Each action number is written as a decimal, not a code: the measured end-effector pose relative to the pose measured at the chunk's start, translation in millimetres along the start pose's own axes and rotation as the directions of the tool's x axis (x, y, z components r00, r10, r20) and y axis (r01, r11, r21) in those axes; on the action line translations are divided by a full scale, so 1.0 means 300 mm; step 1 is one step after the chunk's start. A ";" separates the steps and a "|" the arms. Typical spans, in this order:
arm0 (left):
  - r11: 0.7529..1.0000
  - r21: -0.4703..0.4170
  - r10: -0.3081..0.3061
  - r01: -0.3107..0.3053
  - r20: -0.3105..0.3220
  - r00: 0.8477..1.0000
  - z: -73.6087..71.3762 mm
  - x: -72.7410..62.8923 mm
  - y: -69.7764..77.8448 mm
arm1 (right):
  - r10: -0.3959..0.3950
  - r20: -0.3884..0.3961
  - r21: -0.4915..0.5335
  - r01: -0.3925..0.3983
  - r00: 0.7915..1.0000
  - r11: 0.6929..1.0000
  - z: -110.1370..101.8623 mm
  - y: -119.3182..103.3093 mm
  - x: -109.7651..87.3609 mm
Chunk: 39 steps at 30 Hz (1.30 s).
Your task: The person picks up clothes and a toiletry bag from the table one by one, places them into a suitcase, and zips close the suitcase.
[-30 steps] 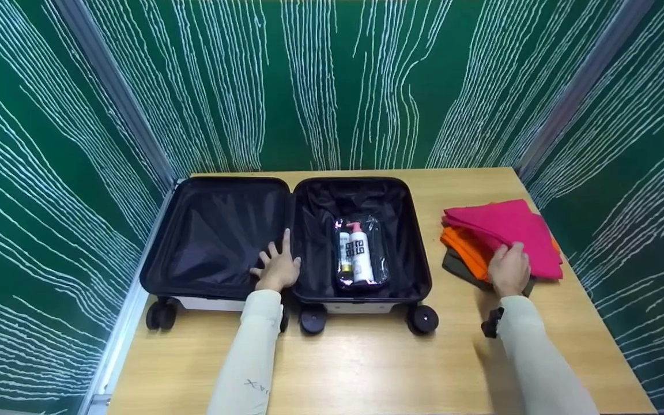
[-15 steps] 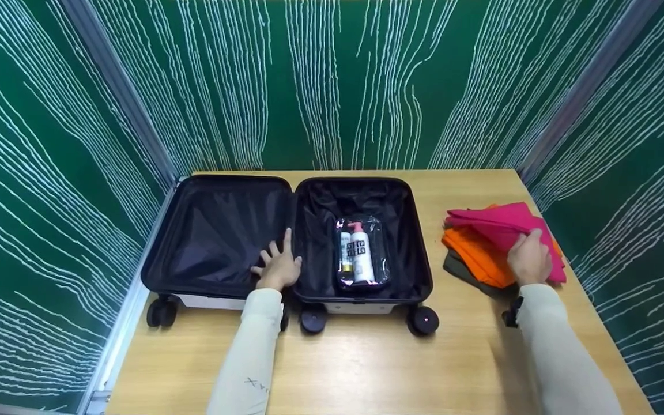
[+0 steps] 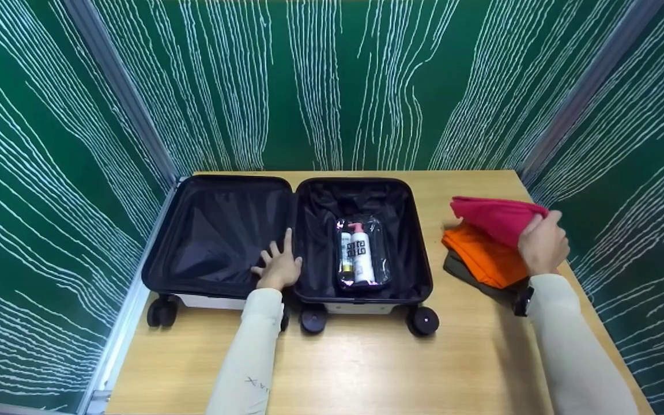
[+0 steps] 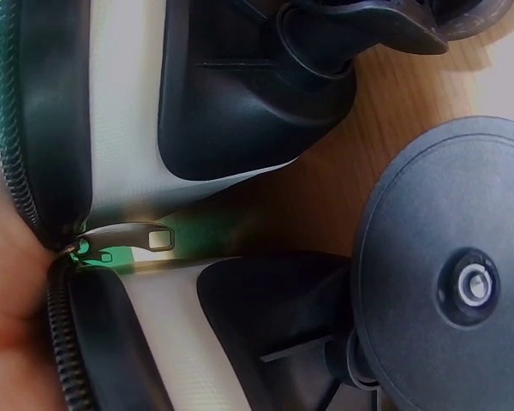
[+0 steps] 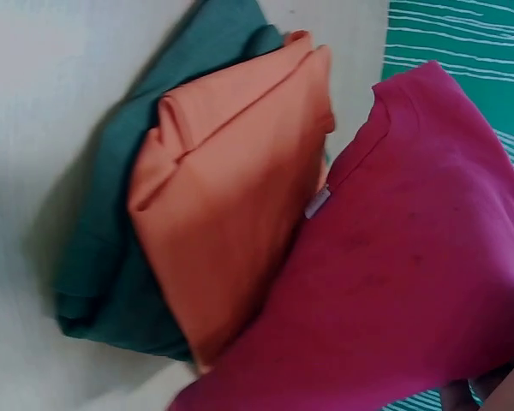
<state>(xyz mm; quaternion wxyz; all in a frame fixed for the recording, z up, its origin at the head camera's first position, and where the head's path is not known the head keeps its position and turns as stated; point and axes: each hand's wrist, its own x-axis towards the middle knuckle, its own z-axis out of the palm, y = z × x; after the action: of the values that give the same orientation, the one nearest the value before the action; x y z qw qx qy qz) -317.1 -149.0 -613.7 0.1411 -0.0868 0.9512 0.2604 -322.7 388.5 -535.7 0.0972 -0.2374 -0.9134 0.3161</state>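
Compared with half a second ago, the right hand (image 3: 542, 243) is slightly farther right, and the pink cloth (image 3: 490, 217) is raised with it, more of it clear of the stack; the left hand (image 3: 279, 268) stays in the same spot. The right fingers grasp the pink cloth by its right-hand edge, and the rest of it slants away to their left. A small pale label (image 5: 318, 203) shows along its edge. To the left of these fingers lies the orange cloth (image 3: 485, 258), with the dark green cloth (image 3: 469, 278) beneath it on the table (image 3: 343, 369).

The left fingers are spread, gripping nothing, where the two halves of the suitcase (image 3: 217, 230) meet. To their right, in one half, is a clear pouch (image 3: 379, 249) holding a white bottle (image 3: 362, 259) and a narrower tube (image 3: 346, 249). A zip pull (image 4: 146, 236) lies just beside the left hand.
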 end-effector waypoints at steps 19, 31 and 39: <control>1.000 0.001 0.018 -0.018 -0.017 1.000 -0.019 -0.043 0.016 | -0.115 -0.284 0.087 0.145 0.952 0.986 -0.065 -0.129 -0.031; 0.999 0.015 0.041 -0.041 -0.046 0.998 -0.032 -0.072 0.027 | -0.198 -0.299 0.110 0.240 0.933 0.964 -0.090 -0.178 -0.059; 0.999 0.012 0.037 -0.036 -0.054 0.998 -0.017 -0.055 0.018 | -0.259 -0.374 0.129 0.327 0.890 0.936 -0.102 -0.245 -0.089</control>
<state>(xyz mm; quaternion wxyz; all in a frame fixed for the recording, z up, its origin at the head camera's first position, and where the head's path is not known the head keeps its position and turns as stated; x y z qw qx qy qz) -303.9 -145.5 -601.6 0.1111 -0.0756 0.9574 0.2555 -316.9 341.1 -466.7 0.3275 -0.1385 -0.8725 0.3351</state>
